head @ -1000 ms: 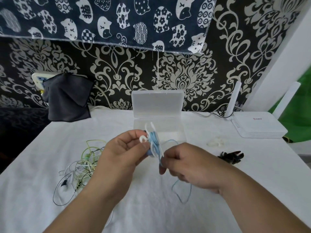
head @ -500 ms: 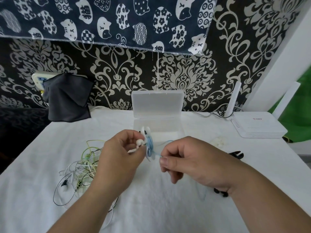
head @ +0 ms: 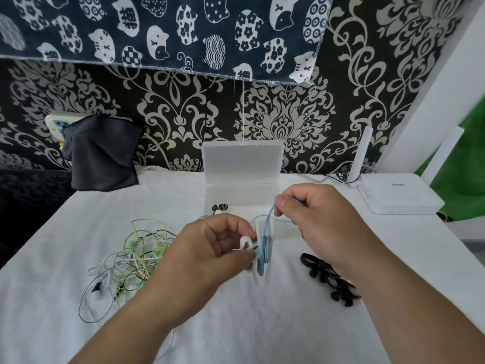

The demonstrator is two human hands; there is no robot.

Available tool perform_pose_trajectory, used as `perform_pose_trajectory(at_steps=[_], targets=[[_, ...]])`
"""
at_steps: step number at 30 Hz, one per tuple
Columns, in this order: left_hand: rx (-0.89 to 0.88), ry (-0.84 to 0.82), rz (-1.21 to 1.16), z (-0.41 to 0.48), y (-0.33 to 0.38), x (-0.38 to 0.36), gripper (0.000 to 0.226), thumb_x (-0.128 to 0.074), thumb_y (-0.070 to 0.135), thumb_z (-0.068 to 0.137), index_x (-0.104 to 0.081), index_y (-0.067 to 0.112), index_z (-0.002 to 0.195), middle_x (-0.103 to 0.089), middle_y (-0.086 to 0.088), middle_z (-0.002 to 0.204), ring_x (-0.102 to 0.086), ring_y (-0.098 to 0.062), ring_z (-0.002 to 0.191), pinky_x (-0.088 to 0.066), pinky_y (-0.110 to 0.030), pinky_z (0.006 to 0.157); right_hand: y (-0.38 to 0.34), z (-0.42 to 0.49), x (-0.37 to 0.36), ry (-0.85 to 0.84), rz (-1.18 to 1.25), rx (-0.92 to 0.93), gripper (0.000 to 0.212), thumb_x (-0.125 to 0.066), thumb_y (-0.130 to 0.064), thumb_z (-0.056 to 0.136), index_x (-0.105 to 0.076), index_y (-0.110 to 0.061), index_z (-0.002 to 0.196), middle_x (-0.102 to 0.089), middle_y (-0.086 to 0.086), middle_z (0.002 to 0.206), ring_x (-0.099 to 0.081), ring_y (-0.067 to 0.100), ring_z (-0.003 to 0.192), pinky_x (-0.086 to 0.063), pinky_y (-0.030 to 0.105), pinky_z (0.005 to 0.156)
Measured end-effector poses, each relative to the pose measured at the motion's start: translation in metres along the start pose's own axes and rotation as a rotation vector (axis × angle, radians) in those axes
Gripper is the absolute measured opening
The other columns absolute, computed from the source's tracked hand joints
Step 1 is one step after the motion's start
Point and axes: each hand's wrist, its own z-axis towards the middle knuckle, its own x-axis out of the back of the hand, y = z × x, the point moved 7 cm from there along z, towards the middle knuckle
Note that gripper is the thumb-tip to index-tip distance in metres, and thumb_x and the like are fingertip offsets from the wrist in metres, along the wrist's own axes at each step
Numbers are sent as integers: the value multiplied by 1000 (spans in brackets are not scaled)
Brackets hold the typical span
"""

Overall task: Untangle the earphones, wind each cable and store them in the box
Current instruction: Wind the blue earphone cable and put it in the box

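Blue earphone cable (head: 264, 245) is wound in loops round a pale winder (head: 259, 275), held above the white tablecloth (head: 262, 324) just in front of the translucent plastic box (head: 242, 161). The left hand (head: 215, 256) has its fingers curled, pinching the coil together with a small white curved piece (head: 246, 243). The right hand (head: 322, 224) is raised a little higher and pinches the free run of the blue cable between thumb and forefinger. The box stands open, with its lid upright against the patterned wall. 2 dark earbuds (head: 220, 207) show at its left front; whether they are inside it I cannot tell. A tangle of green, white and black earphones (head: 131, 258) lies left of the hands. 1 black wound bundle (head: 328, 279) lies under the right wrist. A white router (head: 399, 193) sits far right, and a dark cloth (head: 102, 153) hangs far left.
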Motion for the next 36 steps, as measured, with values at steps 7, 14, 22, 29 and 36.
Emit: perform_pose_trajectory(at_steps=[7, 14, 22, 29, 36], targets=[[17, 229, -327, 5, -6, 24, 13, -75, 11, 67, -68, 11, 78, -67, -17, 79, -63, -20, 67, -55, -25, 70, 11, -13, -48, -408, -22, -94, 28, -52, -29, 101, -71, -20, 81, -49, -13, 57, -37, 1, 44, -30, 21, 51], [108, 394, -360, 3, -18, 36, 23, -76, 6, 75, -62, 1, 93, -67, -18, 78, -63, -24, 72, -60, -31, 73, -7, -26, -57, -634, 61, -2, 30, -56, -33, 100, -74, -13, 86, -38, -15, 54, -34, 2, 49, -32, 18, 53], [31, 392, 116, -1, -4, 32, 14, -69, -5, 85, -67, 9, 85, -71, -8, 71, -63, -11, 63, -51, -21, 67, -8, -24, -50, -593, 268, -48, 41, -49, -34, 103, -72, -12, 77, -37, 0, 54, -31, 15, 52, -28, 32, 57], [-21, 273, 499, -1, 6, 16, 23, -69, -1, 84, -65, 21, 78, -66, 9, 69, -47, 0, 45, -34, -7, 46, -23, -14, -13, -360, 449, 92, 25, -66, -28, 84, -72, -7, 72, -37, 1, 50, -31, 15, 49, -27, 32, 55], [-7, 244, 432, 0, 4, 22, 27, -68, -1, 84, -64, 25, 79, -65, 2, 72, -43, -7, 47, -31, -16, 43, -35, -13, 17, -144, 219, 273, 21, -70, -31, 77, -75, -11, 71, -42, 2, 48, -36, 14, 49, -31, 26, 51]])
